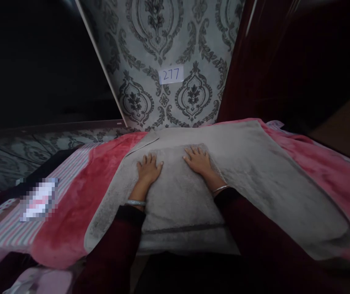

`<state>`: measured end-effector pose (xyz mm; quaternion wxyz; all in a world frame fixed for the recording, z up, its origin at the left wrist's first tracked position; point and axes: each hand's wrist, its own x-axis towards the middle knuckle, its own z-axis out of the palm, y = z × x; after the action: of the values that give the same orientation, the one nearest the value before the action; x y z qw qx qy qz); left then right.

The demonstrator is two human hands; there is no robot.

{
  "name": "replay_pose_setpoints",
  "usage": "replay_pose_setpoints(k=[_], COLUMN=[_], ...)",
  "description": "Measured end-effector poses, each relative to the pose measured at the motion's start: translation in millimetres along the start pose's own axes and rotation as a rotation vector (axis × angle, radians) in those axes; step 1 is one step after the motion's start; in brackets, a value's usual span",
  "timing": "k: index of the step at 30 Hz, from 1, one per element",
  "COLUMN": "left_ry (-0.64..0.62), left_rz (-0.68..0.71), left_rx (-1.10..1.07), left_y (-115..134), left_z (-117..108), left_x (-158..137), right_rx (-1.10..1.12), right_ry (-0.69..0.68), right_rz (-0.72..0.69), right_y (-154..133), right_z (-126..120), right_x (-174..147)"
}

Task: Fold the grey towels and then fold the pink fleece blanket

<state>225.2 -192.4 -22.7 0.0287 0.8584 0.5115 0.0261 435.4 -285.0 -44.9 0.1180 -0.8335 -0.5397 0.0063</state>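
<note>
A grey plush blanket (184,192), partly folded over on itself, is spread in front of me. My left hand (149,168) lies flat on its left part with fingers spread. On the folded layer, right of centre, my right hand (198,160) presses palm down, its fingers also apart. Neither hand grips the cloth. A folded corner of the blanket shows beyond my left hand. The grey fabric rests on a pink-red plush cover (70,204), which shows on both sides.
Striped cloth (12,232) lies at the left, with a blurred-out item on it. A dark television screen (46,61) stands at the back left. Patterned wallpaper with a paper label (171,75) reading 277 is behind. A dark red cabinet (273,61) rises at the right.
</note>
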Motion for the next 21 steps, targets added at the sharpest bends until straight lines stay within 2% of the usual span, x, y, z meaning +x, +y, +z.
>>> replay_pose_setpoints(k=[3, 5, 7, 9, 13, 17, 21], left_ry=[-0.025, 0.021, 0.058, 0.036, -0.002, 0.026, 0.000], left_rz=[0.001, 0.087, 0.235, 0.347, 0.367, 0.364, 0.353], left_rx=[0.025, 0.023, 0.011, 0.003, -0.003, -0.017, -0.020], left_y=[2.8, 11.2, 20.2, 26.3, 27.4, 25.4, 26.3], left_z=[-9.9, -11.3, -5.7, 4.7, 20.8, 21.3, 19.2], left_x=[-15.3, -34.7, -57.6, -77.8, -93.8, -89.3, -86.7], right_rx=[0.005, 0.009, 0.016, 0.023, 0.006, -0.051, -0.013], right_ry=[-0.012, -0.017, -0.019, -0.054, -0.162, -0.121, -0.074], right_rz=[0.001, 0.002, -0.003, -0.004, -0.009, -0.084, -0.108], right_y=[-0.6, -0.9, -1.1, -1.6, -1.1, 12.4, 45.2], right_z=[0.1, -0.4, -2.9, -7.9, -17.9, -14.1, 2.9], right_x=[-1.8, -2.4, -1.9, -0.9, -11.4, -57.4, -119.6])
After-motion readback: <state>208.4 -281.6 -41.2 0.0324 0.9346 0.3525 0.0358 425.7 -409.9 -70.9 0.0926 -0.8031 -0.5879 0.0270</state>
